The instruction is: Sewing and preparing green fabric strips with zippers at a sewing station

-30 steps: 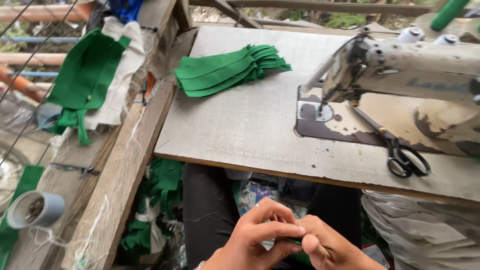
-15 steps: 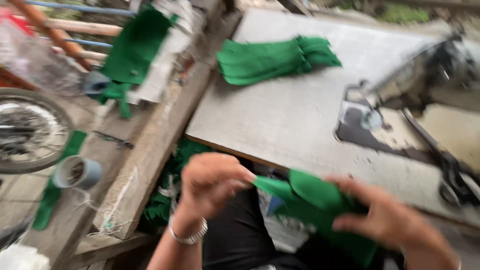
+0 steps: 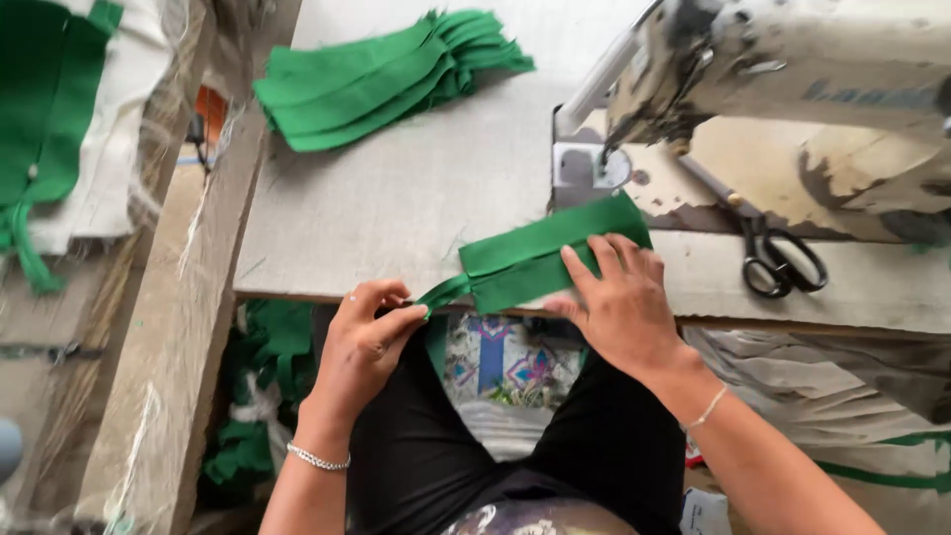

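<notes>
Head view showed, at far left, loose green cloth point(image 3: 45, 129) draped on white material, then a stack of folded green pieces point(image 3: 381, 79) on the grey surface point(image 3: 416, 208). Nearer, the left hand point(image 3: 367, 342) was pinched shut on the narrow tail of a folded green fabric piece point(image 3: 540, 260), which lay at the surface's front edge, while the right hand point(image 3: 619, 302) lay flat with fingers spread, pressing it down. Right of that stood a worn sewing machine point(image 3: 783, 69) and black scissors point(image 3: 778, 258); the piece seemed to be getting lined up, and would likely need sliding under the needle.
</notes>
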